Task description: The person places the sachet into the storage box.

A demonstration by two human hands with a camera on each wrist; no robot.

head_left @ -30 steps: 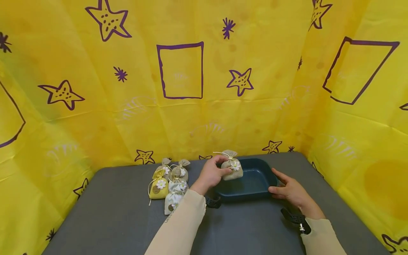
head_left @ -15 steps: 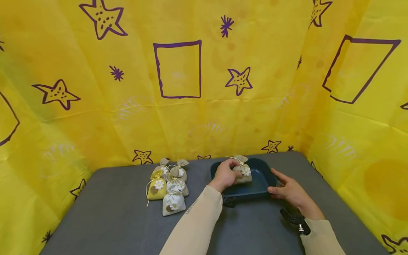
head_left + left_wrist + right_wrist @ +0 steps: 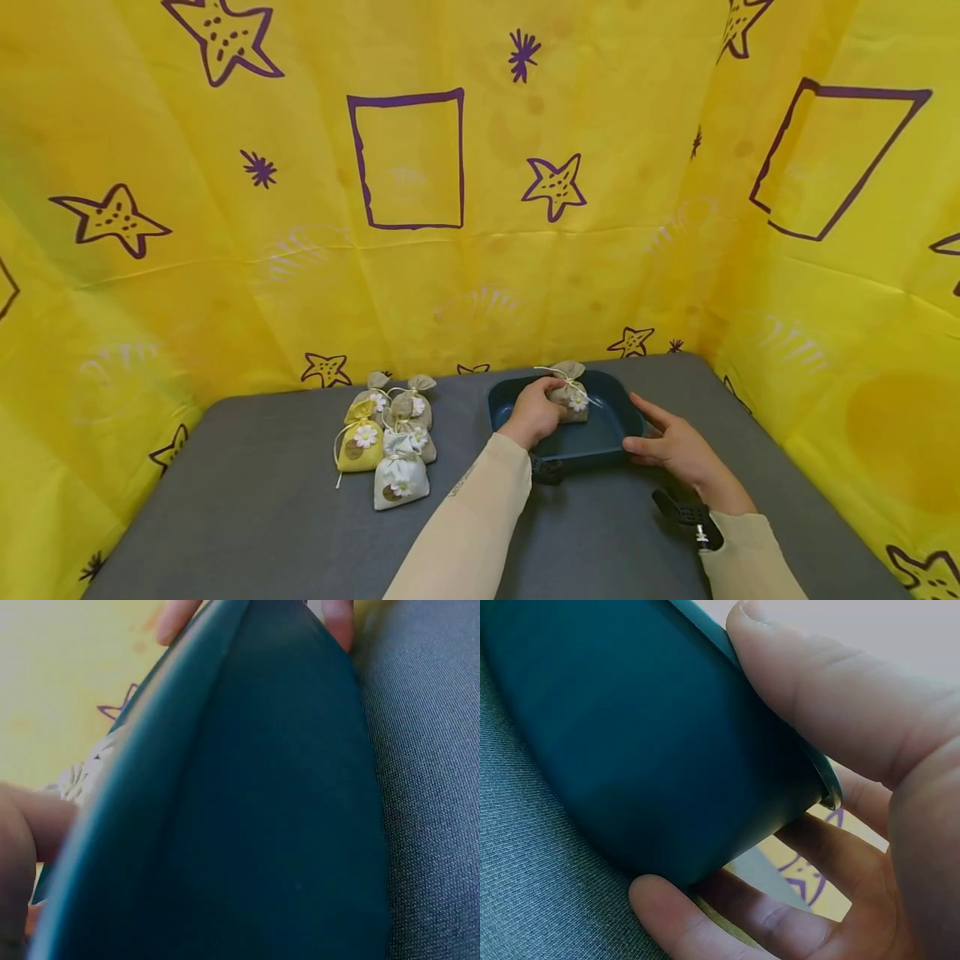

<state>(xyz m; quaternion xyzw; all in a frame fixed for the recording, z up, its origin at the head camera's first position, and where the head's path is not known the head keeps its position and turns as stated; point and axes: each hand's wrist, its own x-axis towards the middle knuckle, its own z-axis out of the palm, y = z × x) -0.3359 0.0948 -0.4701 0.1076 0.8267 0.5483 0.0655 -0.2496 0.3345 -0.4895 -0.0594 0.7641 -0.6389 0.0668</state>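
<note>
My left hand reaches into a dark teal rectangular dish and pinches a small beige drawstring sachet with a white flower on it. The sachet stands upright inside, toward the dish's back left. In the left wrist view the dish's outer wall covers most of the sachet and that hand. My right hand grips the dish's right end. Seen from the right wrist, the thumb lies along the rim and the fingers reach around the end wall.
Left of the dish, several similar sachets stand bunched together: a yellow one, a white one in front, and beige ones behind. The grey table is enclosed by yellow cloth walls.
My left hand has carried the beige sachet rightward and down into the dish. The right hand keeps its hold on the dish's end. The head view has shifted slightly.
</note>
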